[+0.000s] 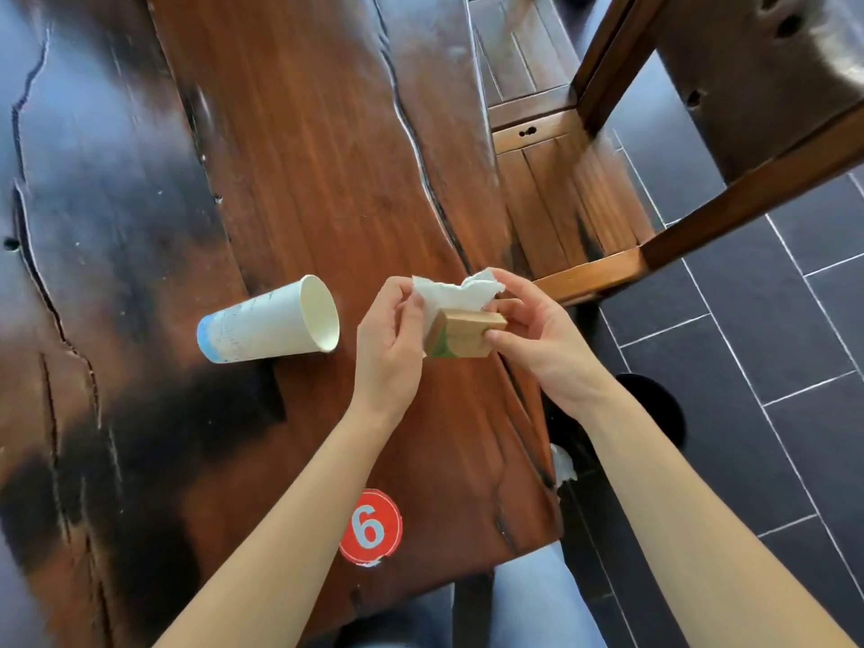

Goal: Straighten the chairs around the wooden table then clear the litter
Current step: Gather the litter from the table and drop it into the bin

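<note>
Two hands are meeting above the wooden table's (318,156) right edge: the left hand (390,329) is pinching a white tissue (456,290) in its fingers, the right hand (537,334) is curling its fingers round a small brown box (463,336). A paper cup (273,322) is lying on its side on the table, just left. A wooden chair (748,133) is standing on dark floor tiles (771,343) to the right.

Table (304,133): cup (269,322) on its side; left hand (390,341) pinching tissue (451,292), right hand (537,334) gripping box (460,339); chair (701,156) beside.
</note>
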Action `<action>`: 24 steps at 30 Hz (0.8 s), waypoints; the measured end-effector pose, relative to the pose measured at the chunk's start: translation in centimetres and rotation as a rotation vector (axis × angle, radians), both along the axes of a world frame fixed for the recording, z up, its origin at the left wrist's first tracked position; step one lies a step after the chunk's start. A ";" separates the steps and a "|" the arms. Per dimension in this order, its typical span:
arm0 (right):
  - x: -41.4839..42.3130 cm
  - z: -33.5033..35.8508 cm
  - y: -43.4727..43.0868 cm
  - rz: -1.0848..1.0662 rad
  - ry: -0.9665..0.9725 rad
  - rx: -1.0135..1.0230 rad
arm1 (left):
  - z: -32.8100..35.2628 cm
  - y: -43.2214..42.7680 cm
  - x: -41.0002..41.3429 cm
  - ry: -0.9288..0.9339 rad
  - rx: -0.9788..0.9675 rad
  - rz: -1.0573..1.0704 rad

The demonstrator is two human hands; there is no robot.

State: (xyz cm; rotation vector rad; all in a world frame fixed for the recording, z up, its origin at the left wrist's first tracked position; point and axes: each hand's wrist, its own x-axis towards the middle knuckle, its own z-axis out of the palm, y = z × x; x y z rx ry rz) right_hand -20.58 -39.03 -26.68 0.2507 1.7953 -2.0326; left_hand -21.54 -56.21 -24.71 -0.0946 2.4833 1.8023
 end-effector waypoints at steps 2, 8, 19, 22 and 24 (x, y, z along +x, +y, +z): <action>0.3 0.1 1.6 0.033 0.003 -0.005 | 0.5 1.5 0.4 -0.089 0.101 -0.059; 2.3 -0.3 6.5 -0.007 -0.036 0.003 | 1.0 5.7 1.2 -0.251 0.125 -0.301; 8.5 -3.7 16.3 -0.134 -0.325 -0.172 | -2.9 16.7 2.8 -0.640 0.279 -0.428; 10.6 -5.1 19.3 -0.284 -0.344 -0.157 | -4.8 20.2 3.8 -0.714 0.230 -0.473; 12.1 -6.0 21.1 -0.368 -0.379 -0.162 | -6.1 22.4 4.7 -0.780 0.198 -0.492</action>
